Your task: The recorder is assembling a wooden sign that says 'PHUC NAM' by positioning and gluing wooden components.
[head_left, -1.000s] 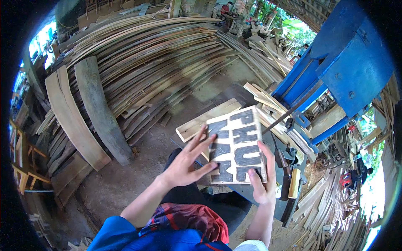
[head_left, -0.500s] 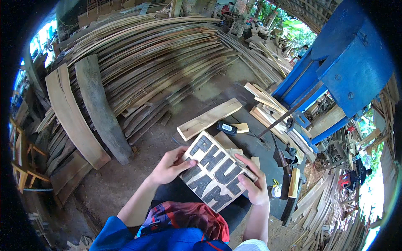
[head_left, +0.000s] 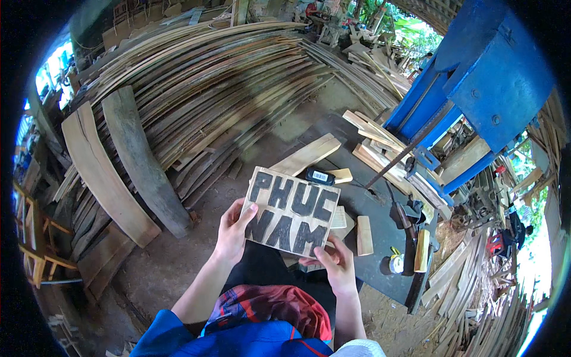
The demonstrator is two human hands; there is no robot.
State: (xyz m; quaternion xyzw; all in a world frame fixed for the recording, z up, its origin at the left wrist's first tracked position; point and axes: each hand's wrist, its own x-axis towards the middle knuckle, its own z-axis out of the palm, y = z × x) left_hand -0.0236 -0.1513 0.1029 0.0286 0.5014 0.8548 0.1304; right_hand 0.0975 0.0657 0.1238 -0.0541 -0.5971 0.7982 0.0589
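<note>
I hold a flat wooden board with large black painted letters in front of me, its face turned up toward the camera. My left hand grips its left edge, thumb on the face. At the board's lower right edge my right hand pinches it from below. Under the board lies a dark work surface with small wood blocks on it.
A long pale plank and a small black device lie beyond the board. A hammer rests right of them, beside a blue metal machine. Curved wooden slats and two thick planks are stacked at left.
I have turned the lettered board from tilted steeply to nearly level and drawn it closer. My left hand slid down to its left edge; my right hand stays at the lower right.
</note>
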